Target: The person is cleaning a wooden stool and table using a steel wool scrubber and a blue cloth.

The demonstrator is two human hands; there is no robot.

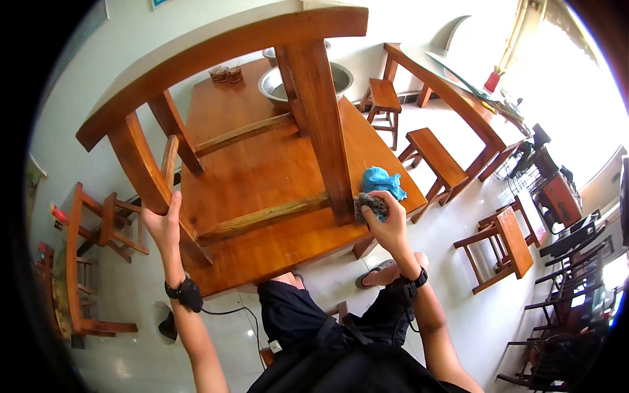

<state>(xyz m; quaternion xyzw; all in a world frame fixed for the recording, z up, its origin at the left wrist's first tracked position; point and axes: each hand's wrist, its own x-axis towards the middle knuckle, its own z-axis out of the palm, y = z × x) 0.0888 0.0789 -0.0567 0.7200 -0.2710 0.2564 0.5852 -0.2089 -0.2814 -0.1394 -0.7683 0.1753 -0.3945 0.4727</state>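
Observation:
A brown wooden stool (pixel 320 124) stands on a wooden table (pixel 295 242), with its legs and lower crossbars in front of me. My left hand (pixel 165 219) grips the left front leg near its lower part, thumb up along the side; some fingers are hidden behind the wood. My right hand (pixel 386 226) is closed around a grey, wiry scouring pad (pixel 364 208), held against or right beside the lower end of the right front leg. Just behind that hand lies a crumpled blue cloth (pixel 381 181).
A metal basin (pixel 339 80) and small brown jars (pixel 226 74) sit at the table's far side. Stools (pixel 436 156) and another table (pixel 458 108) stand to the right, with stacked dark chairs (pixel 570 288) beyond. A wooden bench (pixel 77 262) is at left. A cable (pixel 246 309) trails from my left wrist.

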